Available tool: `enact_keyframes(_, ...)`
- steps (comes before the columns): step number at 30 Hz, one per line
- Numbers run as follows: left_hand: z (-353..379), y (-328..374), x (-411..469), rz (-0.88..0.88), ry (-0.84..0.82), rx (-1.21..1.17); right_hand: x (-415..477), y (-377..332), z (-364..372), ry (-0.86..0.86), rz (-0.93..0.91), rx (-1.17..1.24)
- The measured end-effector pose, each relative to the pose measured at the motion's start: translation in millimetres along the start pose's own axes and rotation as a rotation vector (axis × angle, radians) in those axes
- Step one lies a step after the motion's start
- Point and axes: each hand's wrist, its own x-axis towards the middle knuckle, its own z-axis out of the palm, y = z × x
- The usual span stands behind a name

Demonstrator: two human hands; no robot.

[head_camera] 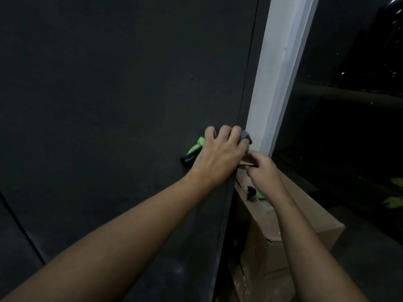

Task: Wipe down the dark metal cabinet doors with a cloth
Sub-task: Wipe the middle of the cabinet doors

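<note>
Dim light; dark metal cabinet door (122, 88) fills the left and centre of the view, matte, with a thin vertical seam near its right edge and a slanted seam low on the left. Cloth (245, 135) lies against the door low on that right edge, under the left hand (220, 153). Left grip: fingers curled over the cloth, palm toward the metal. Only a grey fold shows past the fingertips. A twisted green piece (197, 147) with a black end sticks out from under the palm on the other side; cannot tell whether it is part of the same cloth. Right hand (263, 171) sits just beside the left, touching at the fingers. Right grip: narrow, pinching a thin tan flap (247, 163), its far end hidden behind the left hand. White post (277, 73) runs up just right of the door, touching the grey fold. Below the hands, a cardboard box (305, 225) stands against the door's edge, top seam slightly parted at the near corner; contents not visible. On its top sit a small black knobbed item (250, 191) and a bit of green (259, 195), both largely covered by the right forearm, neither identifiable. Right of the post, a dark glass pane (349, 105) shows scattered light specks and two blurred green patches (392, 201) near the frame edge. Both forearms are cut off at the bottom.
</note>
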Motion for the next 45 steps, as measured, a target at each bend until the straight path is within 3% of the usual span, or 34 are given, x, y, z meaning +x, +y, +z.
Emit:
enact_keyframes(6, 27.8, 12.2, -60.4, 0.064, -0.124, -0.003, -12.7, 4.5, 1.5, 0.025, 0.062, -0.028)
enact_keyframes(11, 33.4, 9.9, -107.5, -0.107, -0.182, -0.035, -59.9, 15.6, 51.2, -0.069, -0.125, -0.261)
enact_keyframes(15, 23.7, -6.9, -128.0, -0.251, -0.295, -0.22, -95.4, 29.3, 105.8, -0.038, -0.255, -0.136)
enact_keyframes(19, -4.7, -23.0, -129.7, -0.233, -0.449, -0.338, -97.8, 25.7, 142.9, -0.085, -0.291, -0.158)
enact_keyframes(21, -19.9, -33.2, -127.7, -0.244, -0.575, -0.443, -98.1, 18.6, 159.5, -0.021, -0.308, -0.261)
enact_keyframes(23, -34.5, -45.0, -128.8, -0.228, -0.61, -0.532, -99.6, 7.1, 171.8, 0.06, -0.307, -0.128)
enact_keyframes(26, -56.0, -62.9, -141.8, -0.242, -0.516, -0.577, -88.7, -1.3, 181.8, 0.177, -0.344, 0.064)
enact_keyframes(29, -71.2, -88.2, -163.9, -0.33, -0.319, -0.508, -67.5, -14.9, 182.6, 0.281, -0.548, 0.018)
enact_keyframes(33, -81.1, -132.7, -195.6, -0.613, -0.072, -0.484, -50.7, -44.5, 193.3, 0.455, -0.719, -0.059)
enact_keyframes(36, -84.0, -151.8, -211.9, -0.727, 0.049, -0.431, -51.0, -39.9, 205.7, 0.369, -0.988, -0.191)
enact_keyframes(41, -78.4, -153.7, -232.6, -0.729, 0.058, -0.358, -60.6, -20.4, 208.6, 0.036, -1.254, -0.394)
enact_keyframes(43, -77.2, -154.9, -243.1, -0.715, 0.044, -0.357, -58.8, -19.2, 201.3, 0.013, -1.29, -0.432)
enact_keyframes(45, -77.4, -158.7, -253.9, -0.715, 0.035, -0.363, -52.4, -22.2, 193.9, 0.107, -1.25, -0.396)
